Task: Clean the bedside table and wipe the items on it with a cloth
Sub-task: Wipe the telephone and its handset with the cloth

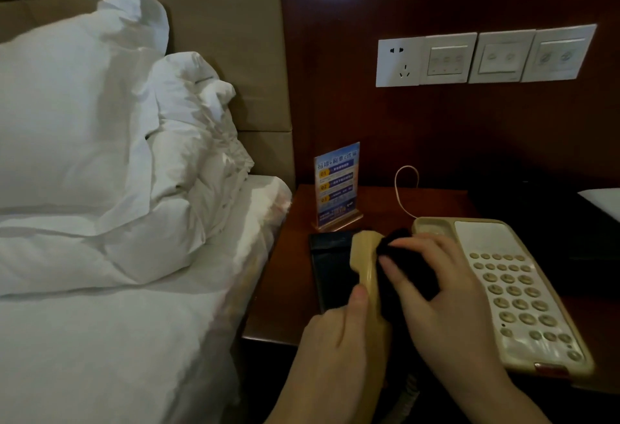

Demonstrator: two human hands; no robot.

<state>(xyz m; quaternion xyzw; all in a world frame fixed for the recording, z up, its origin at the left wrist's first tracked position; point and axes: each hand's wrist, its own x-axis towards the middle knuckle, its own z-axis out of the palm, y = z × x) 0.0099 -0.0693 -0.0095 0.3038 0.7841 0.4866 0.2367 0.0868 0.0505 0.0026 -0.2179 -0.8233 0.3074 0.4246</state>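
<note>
mid-wipe: handset held over the bedside surface

now the left hand (335, 339) grips the lower end of the beige telephone handset (365, 266), thumb laid along its left side, fingers wrapped round it out of sight. handset is lifted off its cradle, running from the near edge of the surface (436, 202) toward the back, earpiece end farthest from the person.

right hand (443, 293) presses a dark cloth (412, 272) against the right side of the handset; fingers (396, 264) curled over the cloth and holding it, fingertips touching the handset. cloth bunched between palm and handset, a fold sticking up near the earpiece.

telephone base (516, 286) sits at the right part of the surface, keypad facing up, its near end reaching the near edge. thin pale cord (402, 189) loops up from behind the base toward the back edge. coiled cord (407, 393) hangs below the near edge, dim.

dark flat phone-like slab (330, 266) lies at the left part of the surface, partly under the handset. upright acrylic card stand (337, 185) with blue and yellow print stands behind it, near the back left corner.

bed (117, 323) with white sheets touches the left edge of the surface; pillows (84, 122) heaped against the padded headboard (218, 21). row of wall plates (483, 58), one socket and three switch panels, on the dark wood wall above the surface.
</note>
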